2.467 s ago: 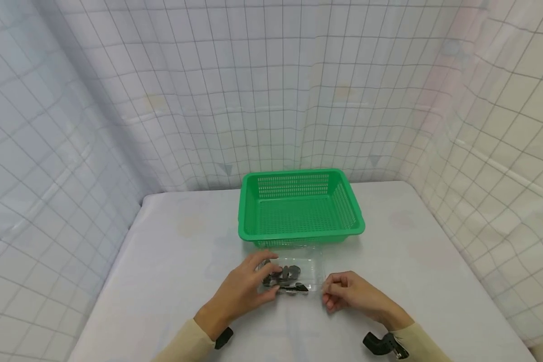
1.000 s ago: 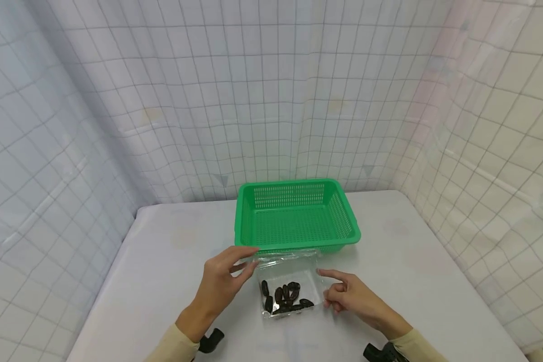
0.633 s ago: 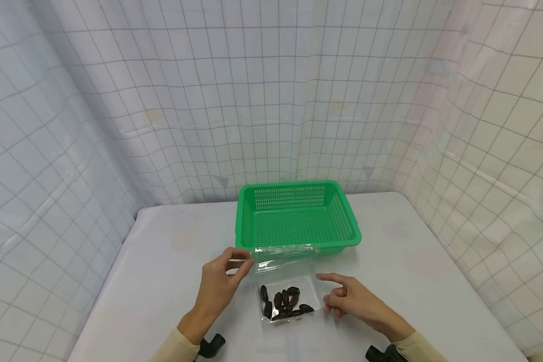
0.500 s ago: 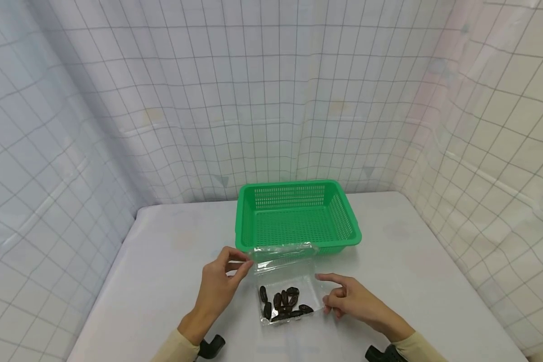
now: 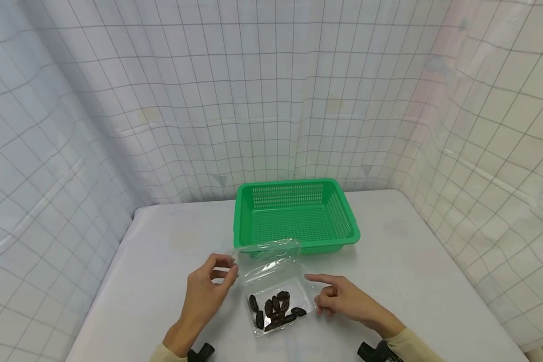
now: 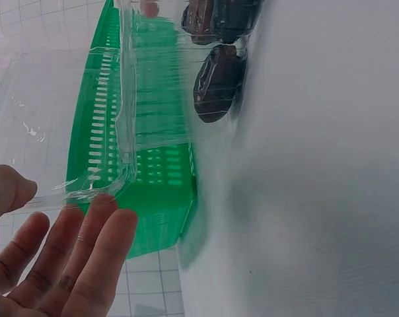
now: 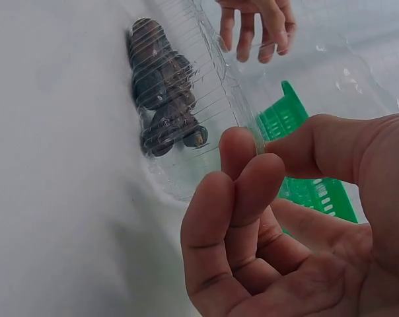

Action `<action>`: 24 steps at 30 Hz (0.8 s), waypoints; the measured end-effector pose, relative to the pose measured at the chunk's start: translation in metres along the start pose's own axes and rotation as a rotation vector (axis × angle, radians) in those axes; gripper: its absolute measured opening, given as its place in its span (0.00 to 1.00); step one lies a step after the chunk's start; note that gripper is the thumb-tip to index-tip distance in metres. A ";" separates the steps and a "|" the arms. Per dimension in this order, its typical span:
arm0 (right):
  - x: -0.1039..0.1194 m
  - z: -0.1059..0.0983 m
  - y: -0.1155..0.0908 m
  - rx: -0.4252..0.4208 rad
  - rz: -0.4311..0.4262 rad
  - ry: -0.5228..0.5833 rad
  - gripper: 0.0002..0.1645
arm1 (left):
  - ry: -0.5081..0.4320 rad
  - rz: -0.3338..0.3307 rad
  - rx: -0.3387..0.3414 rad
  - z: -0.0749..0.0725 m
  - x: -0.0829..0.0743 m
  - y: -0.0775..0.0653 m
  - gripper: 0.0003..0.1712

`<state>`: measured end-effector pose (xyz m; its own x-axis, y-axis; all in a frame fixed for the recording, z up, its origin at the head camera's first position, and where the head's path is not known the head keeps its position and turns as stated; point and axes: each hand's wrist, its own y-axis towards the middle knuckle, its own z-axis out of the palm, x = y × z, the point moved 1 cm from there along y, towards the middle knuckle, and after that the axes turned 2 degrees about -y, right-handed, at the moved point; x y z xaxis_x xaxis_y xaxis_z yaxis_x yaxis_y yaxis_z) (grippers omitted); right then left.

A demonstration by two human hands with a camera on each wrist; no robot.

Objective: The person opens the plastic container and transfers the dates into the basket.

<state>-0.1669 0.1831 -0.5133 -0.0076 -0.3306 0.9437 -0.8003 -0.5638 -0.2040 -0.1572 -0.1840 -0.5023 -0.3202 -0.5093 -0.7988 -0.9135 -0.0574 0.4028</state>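
Note:
A clear plastic clamshell box (image 5: 294, 286) stands on the white table with its lid (image 5: 271, 251) raised toward the back. Several dark brown dates (image 5: 276, 305) lie inside, most of them along the front wall. My left hand (image 5: 205, 289) pinches the lid's left edge between thumb and fingers. At the box's right side, my right hand (image 5: 344, 299) pinches the rim between thumb and fingertips, the other fingers curled. The right wrist view has the right hand (image 7: 279, 224) close up, with the dates (image 7: 163, 92) showing through the ribbed wall.
Right behind the box sits a green slotted plastic basket (image 5: 294, 218), and the lid overlaps its front rim. White gridded curtains (image 5: 271, 100) enclose the back and both sides of the table (image 5: 163, 261).
Earlier the left hand was over the dates; it then moved to the lid's left edge. The box has come nearer me, and since half a second ago it has shifted left and turned slightly.

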 end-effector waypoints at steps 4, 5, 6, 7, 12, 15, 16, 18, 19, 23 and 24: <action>0.003 0.004 0.002 -0.003 -0.015 -0.017 0.41 | -0.016 -0.032 0.017 0.001 0.003 -0.007 0.12; 0.003 0.005 0.002 -0.016 -0.026 -0.045 0.41 | -0.032 -0.045 0.024 0.002 0.004 -0.008 0.12; 0.004 0.006 0.001 -0.036 -0.041 -0.086 0.41 | -0.053 -0.066 0.033 0.002 0.004 -0.009 0.12; 0.005 0.007 0.000 -0.063 -0.056 -0.140 0.40 | -0.079 -0.085 0.039 0.003 0.005 -0.010 0.13; 0.013 0.013 -0.006 -0.270 -0.218 -0.480 0.35 | -0.183 -0.157 0.050 0.005 0.005 -0.010 0.14; 0.019 0.019 -0.005 -0.360 -0.350 -0.657 0.30 | -0.188 -0.158 0.049 0.007 0.005 -0.008 0.12; 0.021 0.021 -0.004 -0.375 -0.395 -0.713 0.29 | -0.180 -0.154 0.048 0.007 0.005 -0.008 0.11; 0.025 0.024 0.000 -0.379 -0.470 -0.814 0.27 | -0.148 -0.135 0.045 0.008 0.005 -0.007 0.10; 0.027 0.025 0.002 -0.371 -0.502 -0.856 0.26 | -0.123 -0.123 0.044 0.009 0.004 -0.007 0.11; 0.034 0.028 0.010 -0.283 -0.550 -0.958 0.24 | -0.029 -0.077 0.052 0.008 0.003 -0.008 0.15; 0.036 0.028 0.012 -0.253 -0.542 -0.966 0.23 | -0.014 -0.076 0.062 0.007 0.003 -0.009 0.15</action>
<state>-0.1601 0.1430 -0.4890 0.7541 -0.5972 0.2733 -0.6567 -0.6772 0.3320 -0.1521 -0.1786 -0.5116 -0.2522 -0.4934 -0.8324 -0.9491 -0.0417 0.3122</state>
